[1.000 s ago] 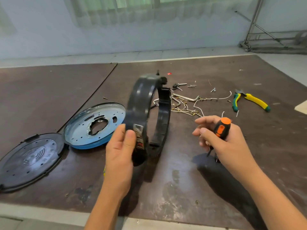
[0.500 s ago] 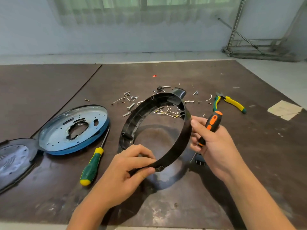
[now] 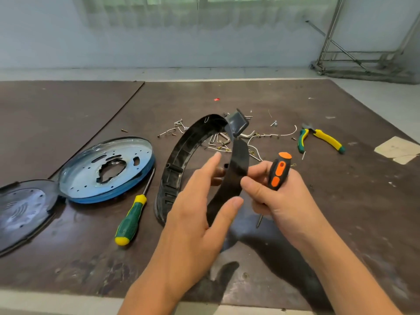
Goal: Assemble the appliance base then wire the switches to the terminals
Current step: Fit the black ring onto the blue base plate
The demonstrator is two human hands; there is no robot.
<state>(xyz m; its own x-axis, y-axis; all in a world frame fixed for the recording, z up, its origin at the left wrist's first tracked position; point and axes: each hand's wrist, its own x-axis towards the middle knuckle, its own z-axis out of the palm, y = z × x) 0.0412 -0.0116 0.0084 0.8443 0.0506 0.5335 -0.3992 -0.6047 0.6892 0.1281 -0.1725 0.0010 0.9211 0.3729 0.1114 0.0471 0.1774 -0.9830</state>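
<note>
A black plastic base ring (image 3: 179, 155) stands tilted on edge in the middle of the table, a flat tab on its far top. My right hand (image 3: 284, 201) pinches the ring's near band between thumb and fingers while gripping an orange-and-black screwdriver (image 3: 280, 171), tip pointing down. My left hand (image 3: 195, 212) is spread with straight fingers just in front of the ring, gripping nothing. A round metal plate with a blue rim (image 3: 91, 176) lies to the left, overlapping a black base cover (image 3: 25, 208). Loose screws, terminals and white wires (image 3: 218, 142) lie behind the ring.
A green-and-yellow screwdriver (image 3: 130, 219) lies between the plate and the ring. Green-and-yellow pliers (image 3: 325, 139) lie at the right, with a scrap of paper (image 3: 397, 148) beyond them. The table's front edge (image 3: 68, 298) runs just below my forearms.
The ring has tipped from lying nearly flat to standing more upright. My left hand let go of its near edge and opened; my right hand now pinches the band.
</note>
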